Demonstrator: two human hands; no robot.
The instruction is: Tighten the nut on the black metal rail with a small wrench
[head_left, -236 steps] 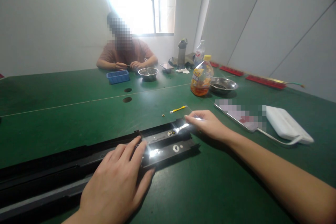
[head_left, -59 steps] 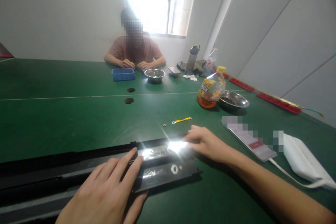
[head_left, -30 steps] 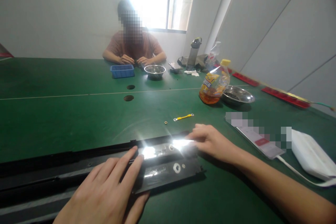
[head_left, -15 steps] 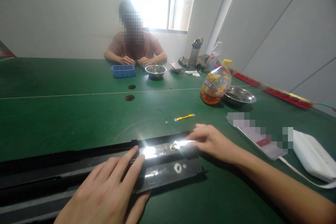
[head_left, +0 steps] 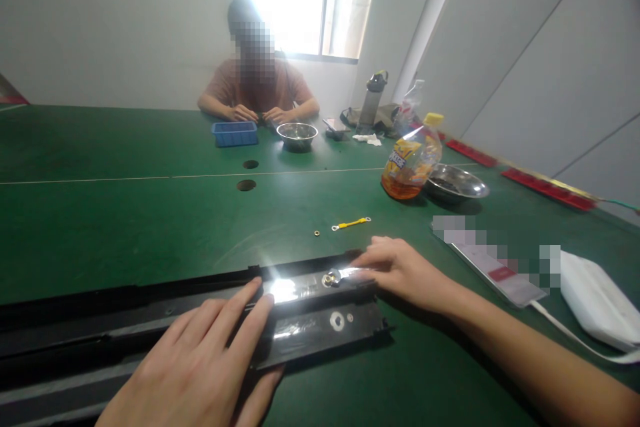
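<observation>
A long black metal panel (head_left: pixel 320 339) with raised edges lies across the near left of the table. My left hand (head_left: pixel 200 347) grips it, fingers stretched over the top and thumb at the near edge. My right hand (head_left: pixel 400 273) is at the panel's right end, thumb and forefinger pinched on a small shiny wrench (head_left: pixel 353 273). The wrench's head is at a brass-coloured nut (head_left: pixel 329 279) on the panel; glare blurs whether it encloses the nut. A second stud hole (head_left: pixel 337 321) sits in the lower channel. Beyond lie a small brass nut (head_left: pixel 317 233) and a yellow lead with ring terminals (head_left: pixel 352 223).
To the right are a phone (head_left: pixel 493 267) with a cable and a white block (head_left: pixel 595 297). Farther back stand an orange drink bottle (head_left: pixel 405 163), metal bowls (head_left: pixel 457 181) and a blue bin (head_left: pixel 235 135). A person (head_left: pixel 257 90) sits across the green table (head_left: pixel 125 213).
The wrench's head has shifted slightly at the nut and its glare has dimmed. Both hands stay in nearly the same place.
</observation>
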